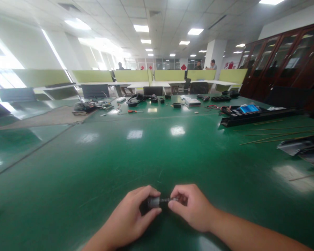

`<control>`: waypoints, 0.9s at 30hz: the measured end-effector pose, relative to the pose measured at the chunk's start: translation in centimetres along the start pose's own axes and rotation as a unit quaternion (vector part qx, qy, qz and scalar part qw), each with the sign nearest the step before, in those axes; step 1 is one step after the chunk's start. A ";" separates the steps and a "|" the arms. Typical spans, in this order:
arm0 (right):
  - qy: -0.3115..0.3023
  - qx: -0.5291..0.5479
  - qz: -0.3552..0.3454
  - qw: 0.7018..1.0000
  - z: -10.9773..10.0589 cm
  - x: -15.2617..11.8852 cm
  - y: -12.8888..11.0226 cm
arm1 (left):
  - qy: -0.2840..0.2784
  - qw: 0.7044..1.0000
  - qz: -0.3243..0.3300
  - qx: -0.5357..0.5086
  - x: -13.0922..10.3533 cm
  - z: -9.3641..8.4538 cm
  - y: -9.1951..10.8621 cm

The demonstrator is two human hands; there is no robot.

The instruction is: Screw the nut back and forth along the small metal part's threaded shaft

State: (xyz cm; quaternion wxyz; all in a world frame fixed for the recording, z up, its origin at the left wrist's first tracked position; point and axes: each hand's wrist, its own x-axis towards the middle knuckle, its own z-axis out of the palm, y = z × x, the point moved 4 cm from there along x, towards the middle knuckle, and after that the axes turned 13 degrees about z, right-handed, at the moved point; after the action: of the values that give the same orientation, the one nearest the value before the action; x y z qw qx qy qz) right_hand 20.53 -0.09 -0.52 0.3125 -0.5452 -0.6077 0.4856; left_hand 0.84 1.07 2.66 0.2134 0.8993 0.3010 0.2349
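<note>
My left hand (134,209) curls thumb and fingers around a short grey cylinder (154,202), low in the middle of the head view. From the cylinder's right side sticks a thin dark ridged rod (164,200). The rod's far end lies between the thumb and forefinger of my right hand (192,205), which is closed in a pinch. Both hands are just above the near part of the green table (115,164). Blur and the fingers hide what kind of part it is and whether rod and cylinder are one piece.
Across the table lie an orange-handled screwdriver (134,111), small black boxes (176,105), and a white box (193,102). On the right are a long black rail (259,116), a blue packet (249,108) and thin rods (282,134). A brown sheet (49,116) covers the far left.
</note>
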 end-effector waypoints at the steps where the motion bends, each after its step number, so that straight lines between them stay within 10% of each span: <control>1: -0.002 0.001 0.000 1.000 0.0 0.0 0.1 | -0.002 1.000 -0.005 -0.001 0.0 0.0 0.0; 27: -0.010 0.010 0.002 1.000 0.2 0.1 0.4 | 0.023 1.000 0.005 0.013 -0.3 -0.6 -0.2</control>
State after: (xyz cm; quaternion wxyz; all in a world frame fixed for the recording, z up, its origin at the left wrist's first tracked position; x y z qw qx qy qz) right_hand 20.43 -0.08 -0.94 0.3110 -0.5383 -0.6051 0.4974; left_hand 0.22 1.20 2.93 0.1936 0.8979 0.3043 0.2524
